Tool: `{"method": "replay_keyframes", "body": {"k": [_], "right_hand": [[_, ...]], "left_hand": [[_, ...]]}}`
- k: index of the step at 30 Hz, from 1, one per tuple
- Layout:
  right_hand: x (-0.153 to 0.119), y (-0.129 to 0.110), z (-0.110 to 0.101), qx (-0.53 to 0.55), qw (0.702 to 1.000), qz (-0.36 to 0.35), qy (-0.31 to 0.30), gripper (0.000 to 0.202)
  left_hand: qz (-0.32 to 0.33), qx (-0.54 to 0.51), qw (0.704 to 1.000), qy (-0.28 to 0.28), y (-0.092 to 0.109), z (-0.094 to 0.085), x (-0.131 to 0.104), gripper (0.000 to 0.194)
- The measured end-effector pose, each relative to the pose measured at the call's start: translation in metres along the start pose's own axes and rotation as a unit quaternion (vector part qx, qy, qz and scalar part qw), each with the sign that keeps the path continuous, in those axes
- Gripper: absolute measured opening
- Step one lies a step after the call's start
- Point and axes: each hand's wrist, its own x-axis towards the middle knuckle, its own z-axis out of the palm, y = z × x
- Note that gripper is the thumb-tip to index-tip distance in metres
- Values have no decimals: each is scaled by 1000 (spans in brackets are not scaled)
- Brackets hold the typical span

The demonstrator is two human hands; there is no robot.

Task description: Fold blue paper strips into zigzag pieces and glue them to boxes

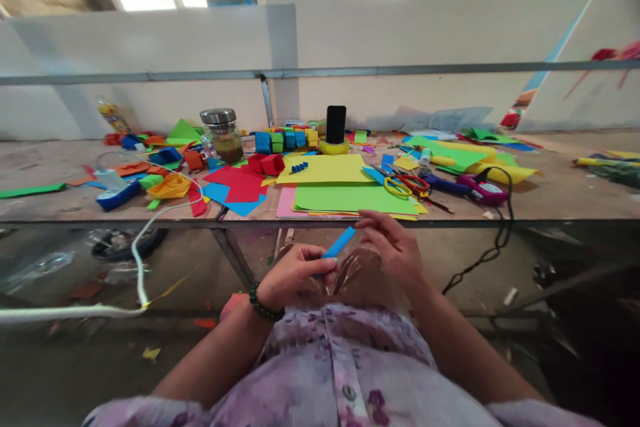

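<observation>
A narrow blue paper strip (341, 243) is pinched between the thumb and fingers of my left hand (306, 268), over my lap in front of the table edge. Its free end points up and to the right. My right hand (393, 247) is beside that end, fingers stretched out and slightly apart, holding nothing that I can see. Beyond my hands, green paper sheets (350, 199) and a yellow sheet (325, 169) lie stacked at the table's front. A small folded blue paper piece (299, 167) rests on the yellow sheet.
Yellow-handled scissors (397, 187) and red-handled scissors (415, 181) lie right of the stack, near a purple glue gun (481, 189). A phone (335, 124) stands behind, a lidded glass jar (221, 137) back left. A white cable (141, 273) hangs off the left front edge.
</observation>
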Motion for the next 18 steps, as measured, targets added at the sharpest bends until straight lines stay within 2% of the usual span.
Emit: {"method": "replay_keyframes", "body": {"k": [1,3,6,9,13,18], "right_hand": [[-1,0,-4,-52,996,-71,-6,32],[-1,1,-9,-149,968,-202,-33,38],[0,1,-12,-227,916,-323,-66,33],[2,1,-13,-245,895,-361,-90,27],[3,2,-12,-255,889,-364,-111,24],[3,2,-9,-249,886,-372,-119,26]], "left_hand": [[-6,-3,1000,4,0,-1,-1,25],[-17,-8,1000,-1,1,-1,-2,25],[-36,-9,998,-42,3,3,-4,26],[-35,-16,997,-62,4,7,-5,33],[-32,-52,998,-18,3,6,-2,32],[-41,-79,995,-45,-3,1,0,30]]}}
